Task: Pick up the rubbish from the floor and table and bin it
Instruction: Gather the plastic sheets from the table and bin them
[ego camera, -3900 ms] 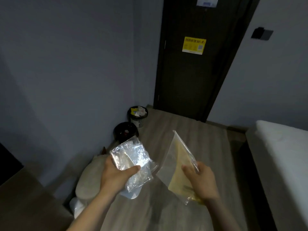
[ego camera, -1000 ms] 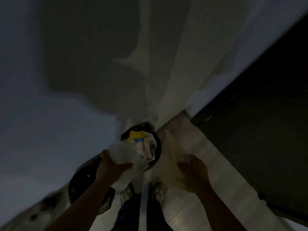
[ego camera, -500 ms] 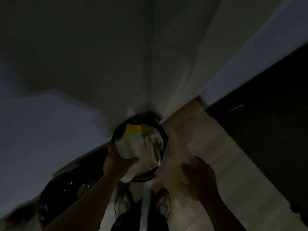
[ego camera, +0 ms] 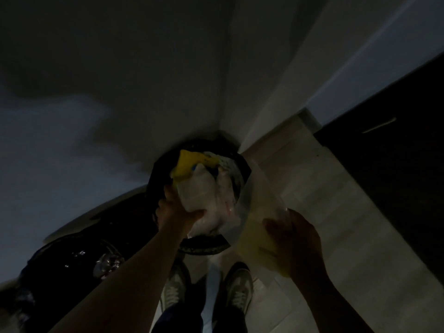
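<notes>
Crinkly bag (ego camera: 204, 198), L hand (ego camera: 174, 213) (flat pouch (ego camera: 260, 205), R hand (ego camera: 295, 243))

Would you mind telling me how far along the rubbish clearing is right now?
Done: the bin already holds rubbish, including a yellow wrapper. In hand: the left hand grips a crumpled clear bag over the bin's mouth, and the right hand holds a yellowish flat bag beside it. Left: neither bag is released yet; any rubbish elsewhere in the room is out of view.

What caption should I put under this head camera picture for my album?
Left hand holds a crumpled clear wrapper over the full bin; right hand holds a yellowish plastic bag beside it.
</notes>
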{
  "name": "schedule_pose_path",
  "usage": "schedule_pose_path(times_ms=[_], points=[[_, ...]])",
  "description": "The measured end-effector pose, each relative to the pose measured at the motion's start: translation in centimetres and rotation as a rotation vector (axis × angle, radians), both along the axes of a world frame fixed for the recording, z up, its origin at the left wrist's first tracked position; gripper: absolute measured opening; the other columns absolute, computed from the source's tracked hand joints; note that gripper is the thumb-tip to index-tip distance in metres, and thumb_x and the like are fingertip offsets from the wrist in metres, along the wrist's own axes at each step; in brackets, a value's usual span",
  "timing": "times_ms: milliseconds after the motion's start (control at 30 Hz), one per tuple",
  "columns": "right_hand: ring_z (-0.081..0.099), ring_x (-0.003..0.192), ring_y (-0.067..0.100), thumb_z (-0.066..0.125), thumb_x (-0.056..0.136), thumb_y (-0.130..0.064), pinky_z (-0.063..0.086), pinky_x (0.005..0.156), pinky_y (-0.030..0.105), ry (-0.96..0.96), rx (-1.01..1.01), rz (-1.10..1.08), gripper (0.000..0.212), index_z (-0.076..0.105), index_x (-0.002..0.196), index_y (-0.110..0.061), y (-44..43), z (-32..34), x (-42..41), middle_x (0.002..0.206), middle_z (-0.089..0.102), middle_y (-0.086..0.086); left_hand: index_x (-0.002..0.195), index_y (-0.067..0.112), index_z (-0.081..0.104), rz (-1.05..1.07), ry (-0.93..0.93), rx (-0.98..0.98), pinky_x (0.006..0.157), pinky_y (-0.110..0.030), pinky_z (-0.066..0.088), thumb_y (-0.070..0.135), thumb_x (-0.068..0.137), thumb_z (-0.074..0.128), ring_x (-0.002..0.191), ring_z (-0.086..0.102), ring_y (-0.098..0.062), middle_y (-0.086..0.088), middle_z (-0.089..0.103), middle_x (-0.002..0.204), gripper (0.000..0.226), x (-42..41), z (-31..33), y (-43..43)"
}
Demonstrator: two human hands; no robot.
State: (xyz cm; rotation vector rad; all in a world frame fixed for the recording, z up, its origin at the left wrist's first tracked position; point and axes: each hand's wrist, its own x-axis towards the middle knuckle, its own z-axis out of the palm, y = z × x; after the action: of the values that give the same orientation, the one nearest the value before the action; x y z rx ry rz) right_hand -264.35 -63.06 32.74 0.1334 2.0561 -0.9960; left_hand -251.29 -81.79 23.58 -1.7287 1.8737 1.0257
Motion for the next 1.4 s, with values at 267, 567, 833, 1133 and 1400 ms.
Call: schedule_pose_path(times_ms=[267,567,833,1133,1400], points=[[0.063,0.082,0.016,0.073,0.081,-0.02,0.054,0.043,0.026,-0.023,-0.132,-0.082,0.022,0.063,0.097,-0.031,-2.8,-1.0,0.5,0.096,0.064,-0.005,0.144,0.031,-0.028,-0.112,0.04,0.063,0.106,-0.056,0.036,0.056,0.045,0.088,0.138,0.021,-0.043,-0.015,0.005,0.153,0.154,1.2,0.7,-0.9],[0.055,0.111,0.026,0.065,0.088,-0.02,0.049,0.09,0.037,0.244,-0.016,0.308,0.042,0.056,0.126,-0.006,-8.8,-4.5,2.4,0.12,0.058,0.01,0.149,0.026,0.019,-0.157,0.26,0.002,0.104,-0.035,0.033,0.037,0.064,0.085,0.137,0.03,-0.024,-0.004,0.027,0.15,0.108,5.1,4.6,-3.4],[0.039,0.132,0.025,0.049,0.095,-0.041,0.036,0.106,0.037,0.314,0.263,0.82,0.061,0.03,0.147,-0.016,-11.5,-10.7,5.6,0.145,0.041,0.009,0.143,0.023,0.035,-0.171,0.246,0.033,0.105,-0.035,0.041,0.039,0.066,0.083,0.129,0.042,-0.019,0.0,0.037,0.145,0.092,7.7,4.3,-4.4],[0.024,0.141,0.033,0.053,0.078,-0.071,0.034,0.109,0.044,0.088,0.414,0.733,0.106,0.007,0.152,-0.01,-12.0,-8.5,5.4,0.157,0.014,0.012,0.142,0.024,0.037,-0.177,0.18,0.045,0.097,-0.027,0.037,0.041,0.069,0.081,0.128,0.042,-0.018,0.001,0.039,0.143,0.087,8.3,5.6,-5.3],[0.05,0.122,0.027,0.052,0.093,-0.044,0.044,0.099,0.035,0.144,0.321,0.777,0.058,0.044,0.138,-0.008,-9.6,2.0,2.2,0.135,0.051,0.014,0.142,0.021,0.038,-0.126,0.22,0.111,0.097,-0.03,0.044,0.033,0.071,0.081,0.127,0.045,-0.02,-0.001,0.04,0.144,0.084,7.2,13.5,-5.3]])
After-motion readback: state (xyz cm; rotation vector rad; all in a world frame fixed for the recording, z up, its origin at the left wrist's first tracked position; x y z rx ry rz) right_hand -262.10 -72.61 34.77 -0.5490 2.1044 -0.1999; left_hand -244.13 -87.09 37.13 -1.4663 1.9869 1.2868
